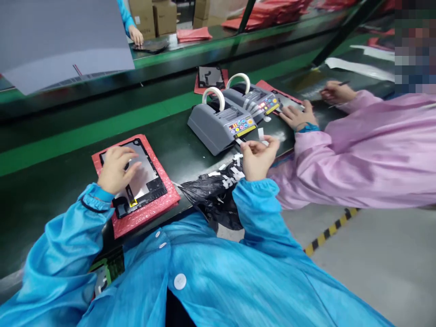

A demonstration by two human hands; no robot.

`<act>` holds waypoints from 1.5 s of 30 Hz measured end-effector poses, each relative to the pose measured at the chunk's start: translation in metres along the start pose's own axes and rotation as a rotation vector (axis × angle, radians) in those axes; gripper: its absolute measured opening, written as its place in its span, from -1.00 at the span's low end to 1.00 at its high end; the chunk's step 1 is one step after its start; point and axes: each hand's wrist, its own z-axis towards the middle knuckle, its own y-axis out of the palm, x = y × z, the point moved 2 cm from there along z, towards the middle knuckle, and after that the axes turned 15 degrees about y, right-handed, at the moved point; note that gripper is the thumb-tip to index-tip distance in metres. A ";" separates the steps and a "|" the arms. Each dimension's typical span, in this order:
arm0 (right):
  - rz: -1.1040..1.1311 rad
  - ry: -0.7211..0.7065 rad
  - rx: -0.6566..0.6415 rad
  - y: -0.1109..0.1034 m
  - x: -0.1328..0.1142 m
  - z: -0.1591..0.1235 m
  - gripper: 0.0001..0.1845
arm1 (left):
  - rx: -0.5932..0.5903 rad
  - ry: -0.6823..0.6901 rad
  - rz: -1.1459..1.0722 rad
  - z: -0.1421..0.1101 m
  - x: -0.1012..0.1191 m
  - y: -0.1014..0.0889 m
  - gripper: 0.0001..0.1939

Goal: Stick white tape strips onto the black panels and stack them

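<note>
Red bubble wrap (143, 213) lies beneath the left hand (118, 170), carrying a dark-edged silver panel (146, 175). That hand is loosely curled, fingers apart, over the panel's upper part; I cannot tell whether they touch it. Well apart from it, the right hand (259, 147) has its fingertips bent close together at the front of the nearer of 2 grey tape dispensers (218, 127). A small white tab (260, 133) shows just at those fingertips, though whether they pinch it is unclear. Below the right hand, a black bag (207, 197) dotted with white scraps hangs over the tabletop (177, 154) edge. Collecting tape seems the step in hand; the next move probably calls for a light pinch that avoids folding it.
</note>
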 end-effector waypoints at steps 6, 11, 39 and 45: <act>-0.006 0.031 -0.719 0.061 -0.027 -0.073 -0.42 | 0.000 -0.026 -0.364 0.023 0.041 0.018 -0.65; -0.063 0.011 -1.033 0.108 -0.032 -0.103 -0.40 | 0.026 -0.099 -0.448 0.021 0.039 0.021 -0.75; -0.330 0.198 -1.025 0.177 0.013 -0.094 -0.51 | -0.337 -0.574 -0.107 0.010 0.012 0.040 -0.78; -0.416 0.175 -1.022 0.178 0.009 -0.094 -0.53 | -0.388 -0.567 -0.104 0.012 0.014 0.037 -0.76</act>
